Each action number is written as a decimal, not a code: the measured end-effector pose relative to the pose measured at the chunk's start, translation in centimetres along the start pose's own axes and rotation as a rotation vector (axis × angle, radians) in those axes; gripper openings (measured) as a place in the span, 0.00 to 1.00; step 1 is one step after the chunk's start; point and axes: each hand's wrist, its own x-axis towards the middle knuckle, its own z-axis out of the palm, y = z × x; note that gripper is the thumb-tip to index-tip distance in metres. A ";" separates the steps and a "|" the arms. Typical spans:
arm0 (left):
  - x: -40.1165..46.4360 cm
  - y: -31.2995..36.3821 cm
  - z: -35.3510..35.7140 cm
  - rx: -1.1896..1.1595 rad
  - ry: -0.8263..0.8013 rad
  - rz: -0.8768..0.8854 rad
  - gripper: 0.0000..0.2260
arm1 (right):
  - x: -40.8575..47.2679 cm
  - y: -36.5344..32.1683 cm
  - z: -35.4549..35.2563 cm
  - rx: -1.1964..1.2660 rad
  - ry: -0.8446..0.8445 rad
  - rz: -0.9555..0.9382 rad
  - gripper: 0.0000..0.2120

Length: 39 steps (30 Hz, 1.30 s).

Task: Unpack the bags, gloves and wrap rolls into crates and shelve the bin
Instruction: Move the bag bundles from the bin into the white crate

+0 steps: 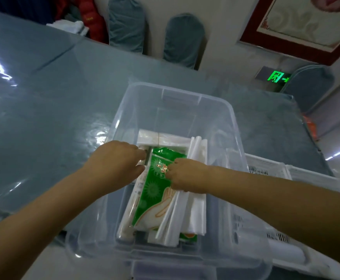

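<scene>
Clear plastic bin sits on a blue-grey covered surface, near its right end — both hands are down inside it. Contents lie packed side by side along the bin floor: a green glove pack printed with a hand outline, a wrap roll against its left flank, folded white bags standing on edge to its right, and another white packet lying across the far end. Left hand has its fingers curled at the far end of the roll, thumb underneath; it looks like a grip on the roll's end, probably to tip it free of its tight slot. Right hand rests on the glove pack with fingertips bent, pinching at the pack's upper face beside the bags — likely to peel it up from its neighbours, though how firm the hold is can't be made out. White slatted crates wait just beside the bin on the right, close enough for a short transfer; something pale already lies in the nearest one. Unpacking looks barely begun: the bin is still well stocked, shelving far off. Padded chair backs line the wall beyond.
</scene>
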 end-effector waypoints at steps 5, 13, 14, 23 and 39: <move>0.4 0.1 -0.9 -0.102 -0.031 -0.039 0.10 | -7.2 3.0 -2.2 -0.074 0.488 0.152 0.08; 6.9 4.9 -0.3 -0.038 -0.270 0.042 0.11 | -17.3 5.9 -0.5 -0.302 0.822 0.698 0.10; 7.7 6.2 0.5 -0.020 -0.293 0.074 0.11 | -18.0 5.6 0.3 -0.272 0.815 0.773 0.09; 12.1 11.8 9.5 0.379 -0.305 0.848 0.26 | -21.4 2.0 6.9 0.319 0.780 1.268 0.07; 11.7 9.4 4.2 0.183 -0.003 1.009 0.14 | -20.9 -1.9 8.0 0.749 0.836 1.608 0.10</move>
